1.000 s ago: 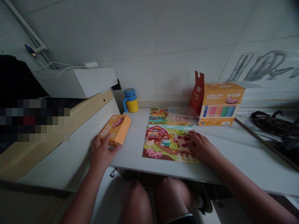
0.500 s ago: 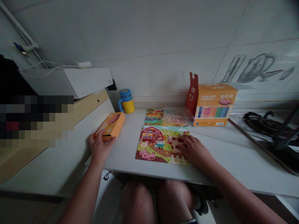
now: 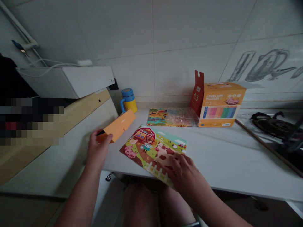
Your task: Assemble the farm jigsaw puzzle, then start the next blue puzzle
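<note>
My left hand (image 3: 98,149) is closed around the near end of a small orange box (image 3: 120,126), which is tilted so that a plain side shows. A dark gap shows at the box's end by my fingers. My right hand (image 3: 180,168) grips the right part of a farm picture puzzle (image 3: 146,148), fingers bent over its top; the thumb is hidden. The puzzle lies slanted, its near corner out past the table's front edge. Behind it, a second picture puzzle (image 3: 156,116) lies flat, partly under a clear plastic bag (image 3: 182,116).
A large orange puzzle box (image 3: 220,105) with its red flap raised stands at the back right. A blue and yellow mug (image 3: 129,101) stands against the wall. At the far right is a black stove burner (image 3: 272,126). A white box (image 3: 87,80) is at upper left.
The farm puzzle has turned and come left and toward me with my right hand, away from the second puzzle. My left hand has tipped the small orange box onto another side.
</note>
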`<state>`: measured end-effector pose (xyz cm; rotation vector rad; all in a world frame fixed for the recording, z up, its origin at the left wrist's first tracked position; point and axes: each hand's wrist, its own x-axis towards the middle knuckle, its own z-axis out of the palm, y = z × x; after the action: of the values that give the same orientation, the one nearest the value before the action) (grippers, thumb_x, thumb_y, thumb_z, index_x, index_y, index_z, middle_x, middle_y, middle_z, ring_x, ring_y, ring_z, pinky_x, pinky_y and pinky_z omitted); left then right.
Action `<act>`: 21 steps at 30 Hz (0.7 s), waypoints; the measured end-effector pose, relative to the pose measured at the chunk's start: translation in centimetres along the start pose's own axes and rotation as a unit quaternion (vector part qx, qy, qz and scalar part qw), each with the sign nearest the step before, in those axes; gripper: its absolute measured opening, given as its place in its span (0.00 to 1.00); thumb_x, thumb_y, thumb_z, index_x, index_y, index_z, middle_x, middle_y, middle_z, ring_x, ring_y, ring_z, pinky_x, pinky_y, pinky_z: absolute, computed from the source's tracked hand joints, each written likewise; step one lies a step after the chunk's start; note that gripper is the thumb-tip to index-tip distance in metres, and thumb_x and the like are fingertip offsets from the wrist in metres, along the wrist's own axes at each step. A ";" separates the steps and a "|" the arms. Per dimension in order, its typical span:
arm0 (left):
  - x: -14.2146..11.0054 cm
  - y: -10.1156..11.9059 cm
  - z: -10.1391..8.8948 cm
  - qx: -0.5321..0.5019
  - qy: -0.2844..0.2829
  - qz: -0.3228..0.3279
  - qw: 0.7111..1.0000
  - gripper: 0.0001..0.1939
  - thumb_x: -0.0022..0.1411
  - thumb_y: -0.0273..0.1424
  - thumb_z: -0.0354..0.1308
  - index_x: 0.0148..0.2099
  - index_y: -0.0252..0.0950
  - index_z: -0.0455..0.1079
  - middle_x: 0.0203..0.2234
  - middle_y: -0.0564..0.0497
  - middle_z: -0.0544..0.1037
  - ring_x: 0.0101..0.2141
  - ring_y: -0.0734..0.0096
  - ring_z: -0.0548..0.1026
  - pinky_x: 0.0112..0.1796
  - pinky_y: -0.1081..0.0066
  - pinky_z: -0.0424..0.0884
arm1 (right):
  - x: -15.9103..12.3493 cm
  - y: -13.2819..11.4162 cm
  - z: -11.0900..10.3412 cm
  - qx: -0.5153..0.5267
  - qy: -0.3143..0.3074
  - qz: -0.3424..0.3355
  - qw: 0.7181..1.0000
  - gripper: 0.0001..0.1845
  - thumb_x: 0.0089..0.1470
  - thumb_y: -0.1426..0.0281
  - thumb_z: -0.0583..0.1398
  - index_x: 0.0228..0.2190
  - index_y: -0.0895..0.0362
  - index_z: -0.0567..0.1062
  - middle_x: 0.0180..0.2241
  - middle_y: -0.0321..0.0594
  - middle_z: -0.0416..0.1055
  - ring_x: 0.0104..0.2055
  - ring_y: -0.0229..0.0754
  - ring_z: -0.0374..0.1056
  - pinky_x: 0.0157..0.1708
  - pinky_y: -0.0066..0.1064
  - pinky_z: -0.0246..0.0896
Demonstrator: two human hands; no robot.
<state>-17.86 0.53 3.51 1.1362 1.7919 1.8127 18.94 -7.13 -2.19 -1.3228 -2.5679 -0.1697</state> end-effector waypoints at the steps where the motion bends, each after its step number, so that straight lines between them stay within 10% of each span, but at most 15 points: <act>1: -0.6 0.6 -0.2 -0.037 0.002 -0.023 0.999 0.34 0.54 0.44 0.73 0.61 0.44 0.70 0.49 0.46 0.81 0.45 0.57 0.82 0.46 0.59 0.80 | -0.1 -1.0 0.2 -0.001 0.007 -0.014 1.000 0.19 0.68 0.67 0.63 0.57 0.46 0.83 0.62 0.49 0.75 0.65 0.67 0.65 0.63 0.63 0.63; 8: -4.0 4.1 -3.6 -0.171 -0.011 -0.088 0.981 0.19 0.59 0.38 0.68 0.53 0.46 0.73 0.50 0.52 0.80 0.47 0.64 0.80 0.48 0.61 0.82 | 1.2 1.7 -1.6 0.069 -0.036 0.007 0.997 0.33 0.65 0.57 0.66 0.68 0.51 0.73 0.70 0.53 0.68 0.70 0.65 0.63 0.68 0.60 0.59; 13: -4.9 4.7 -6.2 -0.202 -0.007 -0.134 0.970 0.17 0.59 0.39 0.70 0.51 0.47 0.77 0.56 0.52 0.80 0.54 0.58 0.78 0.48 0.61 0.84 | 1.9 7.4 -0.8 0.134 -0.106 -0.156 0.973 0.64 0.48 0.38 0.72 0.77 0.43 0.54 0.79 0.47 0.48 0.80 0.67 0.40 0.75 0.65 0.38; 21: -6.4 3.7 -5.9 -0.208 0.005 -0.165 0.964 0.18 0.60 0.40 0.69 0.53 0.50 0.78 0.58 0.55 0.80 0.61 0.54 0.75 0.55 0.52 0.82 | 2.1 2.8 1.0 0.114 -0.055 -0.211 0.969 0.56 0.58 0.56 0.71 0.78 0.42 0.51 0.79 0.45 0.46 0.81 0.62 0.36 0.76 0.58 0.21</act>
<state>-17.16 -8.58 5.85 0.6282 1.4055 1.8643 19.87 -3.67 -2.65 -0.7128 -2.8280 0.1258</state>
